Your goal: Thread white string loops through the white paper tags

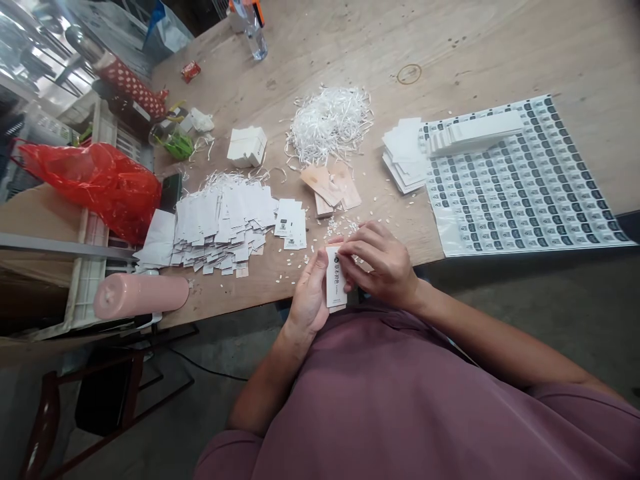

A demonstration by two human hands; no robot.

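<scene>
My left hand (311, 293) is closed around a small white printed card (336, 279) with dark lettering, held just above the table's front edge. A pale tan layer shows behind the card at its ends. My right hand (383, 265) bends over the card's upper right side, thumb and fingers pinched together; whatever is between the fingertips is too small to make out. Tan cards (331, 185) lie in a small pile beyond my hands. To their left are a few white cards (291, 223) with dark printed marks, beside a big heap of white tags (220, 220).
A tangle of white strings (330, 123) lies behind. On the right are a sticker sheet (520, 193), white card stacks (404, 157) and a rubber band (409, 73). Small white bits litter the wooden table (350, 40). At left are a pink bottle (143, 295) and red bag (100, 180).
</scene>
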